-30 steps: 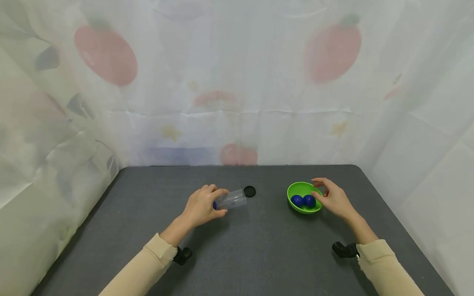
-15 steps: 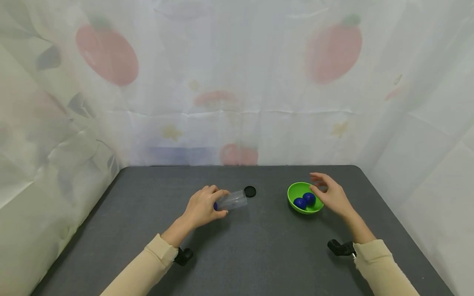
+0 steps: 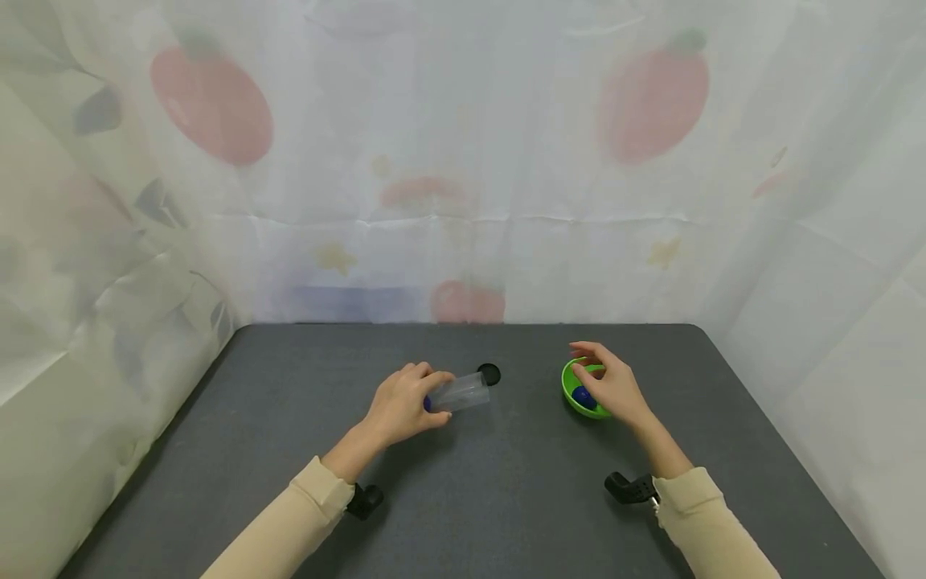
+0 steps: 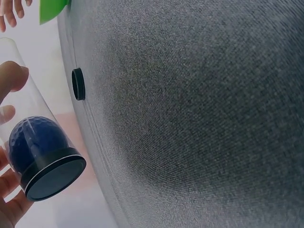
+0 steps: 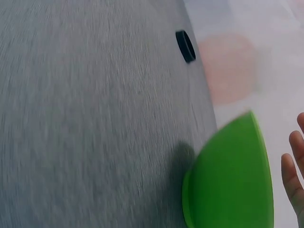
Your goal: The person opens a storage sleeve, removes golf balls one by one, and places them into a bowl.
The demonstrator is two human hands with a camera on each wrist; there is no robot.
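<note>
No readable text, labels, brands or numbers in any view.

The clear tube (image 3: 460,392), its blue ball (image 4: 35,141), the green bowl (image 3: 579,382), the black cap (image 3: 489,374) beside the tube, and the bench (image 3: 463,498) carry no lettering; the curtain (image 3: 463,161) behind the bench shows only fruit prints.

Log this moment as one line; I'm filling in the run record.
left hand: grips clear tube, blue ball inside | right hand: over green bowl | black cap: on table
</note>
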